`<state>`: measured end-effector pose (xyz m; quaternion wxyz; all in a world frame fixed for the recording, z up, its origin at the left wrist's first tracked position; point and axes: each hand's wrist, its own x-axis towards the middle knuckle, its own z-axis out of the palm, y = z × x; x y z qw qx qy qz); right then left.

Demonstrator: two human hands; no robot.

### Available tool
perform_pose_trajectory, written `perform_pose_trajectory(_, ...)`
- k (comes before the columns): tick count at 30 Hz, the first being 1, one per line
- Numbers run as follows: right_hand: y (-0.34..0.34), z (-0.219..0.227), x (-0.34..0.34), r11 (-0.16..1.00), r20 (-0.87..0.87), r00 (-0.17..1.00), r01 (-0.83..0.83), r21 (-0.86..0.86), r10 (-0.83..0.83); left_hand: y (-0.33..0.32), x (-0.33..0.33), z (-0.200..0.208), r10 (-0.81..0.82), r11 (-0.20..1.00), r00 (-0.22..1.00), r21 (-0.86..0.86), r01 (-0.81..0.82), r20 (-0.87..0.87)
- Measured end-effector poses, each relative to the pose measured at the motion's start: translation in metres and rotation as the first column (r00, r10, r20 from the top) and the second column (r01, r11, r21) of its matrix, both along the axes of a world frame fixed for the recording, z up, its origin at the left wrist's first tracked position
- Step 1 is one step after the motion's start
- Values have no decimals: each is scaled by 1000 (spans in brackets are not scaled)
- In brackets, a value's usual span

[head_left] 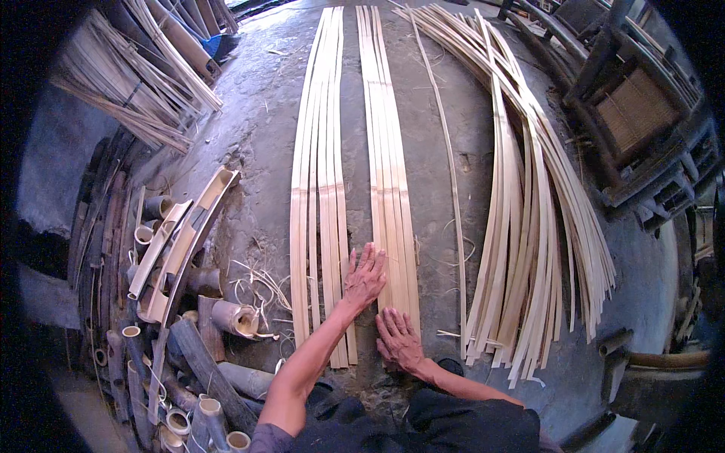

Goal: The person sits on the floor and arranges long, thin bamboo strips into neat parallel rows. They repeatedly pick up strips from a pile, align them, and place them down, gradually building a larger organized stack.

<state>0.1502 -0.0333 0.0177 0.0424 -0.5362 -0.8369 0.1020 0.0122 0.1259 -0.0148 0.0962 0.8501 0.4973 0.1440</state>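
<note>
Two long rows of pale bamboo strips run away from me on the floor, a left row and a right row. Within each row the strips lie side by side, with narrow gaps in the left one. My left hand rests on the left edge of the right row, fingers stretched forward. Closer to me, my right hand lies flat over the near end of that same row, its fingers spread. Neither hand grips a strip. The palms are hidden.
A big loose heap of bamboo strips fans out at the right, with a single thin strip beside it. Cut bamboo tubes and split pieces crowd the left. A bamboo chair stands far right; upright strips lean far left.
</note>
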Motion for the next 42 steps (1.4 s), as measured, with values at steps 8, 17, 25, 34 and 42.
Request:
perform_pose_trajectory(8,21,-23,64,949,-246,932,298,101,-267,-2,-2,8,-2,998,999,-55,0,-38)
perform_pose_trajectory(17,32,10,144,807,-116,806,588,57,-580,-21,5,2,64,994,998,-88,-65,-13)
perform_pose_trajectory(25,30,37,136,771,-432,689,637,-23,-582,-68,32,35,19,999,1000,-28,-19,2)
perform_pose_trajectory(34,16,18,95,827,-594,651,561,-43,-472,-119,64,15,-128,990,990,-68,124,-54)
perform_pose_trajectory(42,40,3,76,856,-552,687,507,-100,-471,-120,62,14,-71,993,995,-102,63,-76)
